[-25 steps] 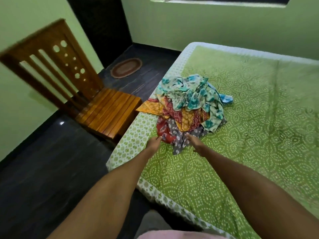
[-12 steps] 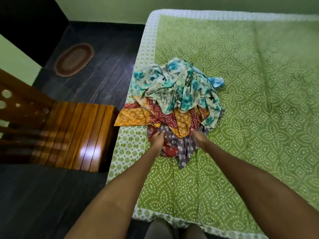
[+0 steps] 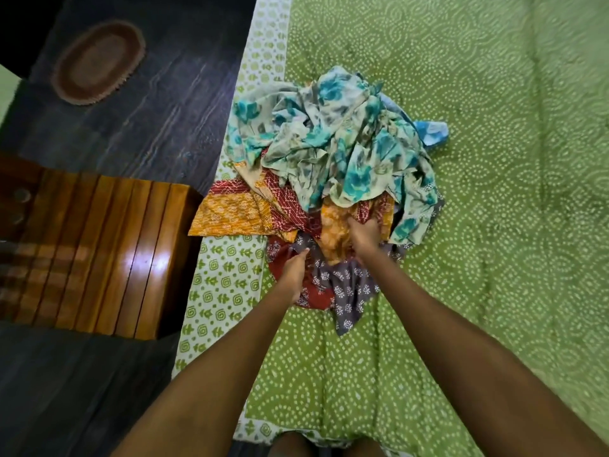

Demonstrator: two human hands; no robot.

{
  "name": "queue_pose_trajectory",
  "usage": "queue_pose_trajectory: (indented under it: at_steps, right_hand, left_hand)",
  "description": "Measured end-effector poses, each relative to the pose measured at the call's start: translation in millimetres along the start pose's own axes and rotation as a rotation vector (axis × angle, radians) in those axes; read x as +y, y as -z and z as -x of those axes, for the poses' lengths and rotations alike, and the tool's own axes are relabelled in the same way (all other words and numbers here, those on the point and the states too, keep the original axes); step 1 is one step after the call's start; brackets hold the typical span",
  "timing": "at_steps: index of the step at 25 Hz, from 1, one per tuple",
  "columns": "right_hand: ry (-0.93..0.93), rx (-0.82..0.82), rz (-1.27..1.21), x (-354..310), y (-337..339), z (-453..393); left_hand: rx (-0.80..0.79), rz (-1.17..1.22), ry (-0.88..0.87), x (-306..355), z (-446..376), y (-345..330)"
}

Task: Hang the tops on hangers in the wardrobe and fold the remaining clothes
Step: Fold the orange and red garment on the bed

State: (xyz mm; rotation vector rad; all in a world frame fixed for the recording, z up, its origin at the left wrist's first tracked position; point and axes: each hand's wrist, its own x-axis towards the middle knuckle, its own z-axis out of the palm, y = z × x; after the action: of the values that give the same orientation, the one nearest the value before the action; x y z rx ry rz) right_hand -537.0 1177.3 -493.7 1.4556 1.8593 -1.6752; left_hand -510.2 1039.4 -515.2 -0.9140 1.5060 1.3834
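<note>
Two hands, left hand (image 3: 294, 270), right hand (image 3: 364, 235), gripping one clothes pile (image 3: 333, 166)

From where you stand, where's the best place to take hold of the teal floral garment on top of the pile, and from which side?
Probably the teal floral garment is best taken at its bunched crest near the pile's far top, coming straight down from above. It lies uppermost, crumpled into raised folds that a pinch grip can gather, and nothing covers it. Its near hem overlaps the orange and red garment, so pulling from the front would likely drag that along.
</note>
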Motion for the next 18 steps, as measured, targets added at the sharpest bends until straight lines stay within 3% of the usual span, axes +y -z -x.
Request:
queue_pose_trajectory:
  at_steps: [2,5,7,9,14,16,18]
  right_hand:
    - [0.048,-0.090,-0.076,-6,3,35]
    - [-0.030,-0.296,-0.329,-7,34,85]
    - [-0.096,-0.454,-0.495,-3,66,112]
    - [-0.067,-0.508,-0.527,-1,93,134]
    - [0.029,-0.398,-0.628,-29,139,167]
    - [0.005,-0.276,-0.621,-55,150,172]
    - [0.041,-0.211,-0.570,-78,157,182]
  left_hand:
    - [-0.186,0.137,0.014,8,12,-9]
    - [-0.305,0.509,0.000,31,29,-16]
    - [-0.208,0.660,-0.074,44,37,-16]
    - [-0.139,0.740,-0.128,64,51,-19]
    - [-0.112,0.578,-0.140,105,106,-10]
    - [-0.182,0.477,-0.142,133,130,1]
    - [-0.251,0.523,-0.210,158,178,8]
